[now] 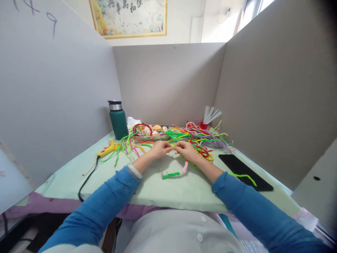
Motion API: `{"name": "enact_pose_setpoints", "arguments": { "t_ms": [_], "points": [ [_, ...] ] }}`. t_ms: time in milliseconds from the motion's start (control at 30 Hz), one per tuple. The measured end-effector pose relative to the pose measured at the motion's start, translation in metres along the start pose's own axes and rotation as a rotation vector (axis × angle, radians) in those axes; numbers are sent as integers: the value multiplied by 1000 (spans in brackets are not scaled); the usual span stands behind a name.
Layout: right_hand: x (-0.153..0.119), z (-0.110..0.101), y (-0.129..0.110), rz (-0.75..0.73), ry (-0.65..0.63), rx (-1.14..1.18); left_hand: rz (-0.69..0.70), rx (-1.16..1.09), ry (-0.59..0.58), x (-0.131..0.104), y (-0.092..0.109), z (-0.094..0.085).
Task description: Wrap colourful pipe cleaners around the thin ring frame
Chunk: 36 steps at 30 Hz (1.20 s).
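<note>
My left hand [161, 149] and my right hand [185, 150] meet above the middle of the table, fingers pinched close together. Between the fingertips shows a small bit of orange pipe cleaner [173, 148], mostly hidden by the fingers. Below the hands is a thin wire loop [161, 168], bare on its left side. Its lower part is wrapped in green pipe cleaner [171, 175] and its right side in pink pipe cleaner [184, 168]. The top of the loop is hidden behind my hands.
A pile of coloured pipe cleaners [205, 138] lies behind my right hand. A metal tray [150, 137] holds small pieces. Left stand a green bottle [118, 123] and a yellow glue gun [107, 150] with a black cord. A black mat [244, 172] lies right; grey panels [168, 77] enclose the table.
</note>
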State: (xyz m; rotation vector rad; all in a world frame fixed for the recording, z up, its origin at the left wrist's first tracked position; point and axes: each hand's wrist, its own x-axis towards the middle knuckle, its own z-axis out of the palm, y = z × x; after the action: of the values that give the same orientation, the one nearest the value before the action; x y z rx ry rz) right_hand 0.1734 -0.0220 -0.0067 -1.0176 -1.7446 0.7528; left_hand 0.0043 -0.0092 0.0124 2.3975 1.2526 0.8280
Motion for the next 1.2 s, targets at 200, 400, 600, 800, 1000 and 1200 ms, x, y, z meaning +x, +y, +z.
{"name": "enact_pose_setpoints", "arguments": {
  "t_ms": [200,400,600,800,1000,1200],
  "points": [
    [0,-1,1,-11,-11,-4,-18,-42,-39,-2,1,-1],
    [1,-2,1,-24,-18,-26,-58,-118,-65,-4,3,-1],
    [1,-1,2,-31,-19,-21,-110,-202,-118,-4,3,0],
    [1,-1,1,-41,-24,-25,-117,-330,-138,-4,-3,2],
    [-2,-2,-4,-24,-42,-23,-107,-490,-214,-6,-6,1],
    [-2,-1,-2,-19,-48,-14,-188,-584,-254,-8,-3,-1]
  ]
}}
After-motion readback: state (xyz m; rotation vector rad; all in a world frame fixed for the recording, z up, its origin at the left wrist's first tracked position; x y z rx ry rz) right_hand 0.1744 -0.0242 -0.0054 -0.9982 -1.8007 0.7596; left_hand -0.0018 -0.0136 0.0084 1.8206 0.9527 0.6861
